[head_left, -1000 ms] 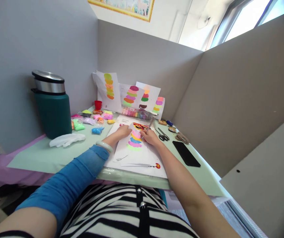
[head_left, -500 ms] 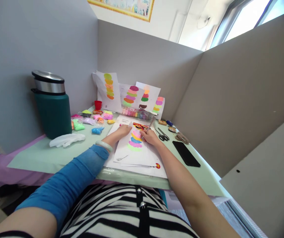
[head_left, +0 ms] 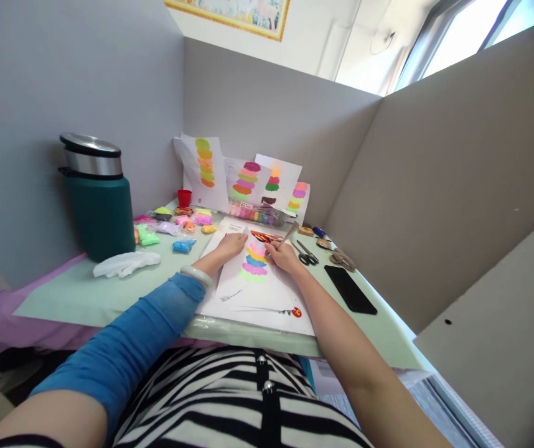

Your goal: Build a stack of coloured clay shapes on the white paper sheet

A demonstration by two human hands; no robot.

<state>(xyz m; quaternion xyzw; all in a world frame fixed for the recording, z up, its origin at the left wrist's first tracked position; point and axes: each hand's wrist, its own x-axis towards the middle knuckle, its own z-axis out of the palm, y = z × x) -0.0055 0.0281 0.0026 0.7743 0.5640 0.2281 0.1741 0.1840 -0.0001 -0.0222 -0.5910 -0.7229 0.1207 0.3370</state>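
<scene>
A white sheet of paper [head_left: 229, 283] bears a stack of coloured bands in pink, yellow, blue, purple and light green. My left hand [head_left: 233, 245] pinches its upper left edge, thumb on top. Closed around a slim pen-like stick [head_left: 289, 233], my right hand [head_left: 282, 256] is at the right of the coloured bands. The stick's upper end points up and away; its lower end is hidden by my fingers. Under the sheet lies a larger white paper [head_left: 290, 323] with a red and yellow mark at its lower right.
Left stand a green bottle [head_left: 101, 218], a white glove [head_left: 127, 264] and several bagged clay pieces [head_left: 183, 246]. Scissors [head_left: 308, 254] and a black phone [head_left: 350, 289] lie right. Painted sheets [head_left: 248, 180] lean at the back behind a box of colours [head_left: 257, 214]. Grey partitions enclose the table.
The sheet's lower edge has shifted up a little, and its lower part looks lifted or curved. My right hand and the stick have moved slightly; my left hand keeps its hold.
</scene>
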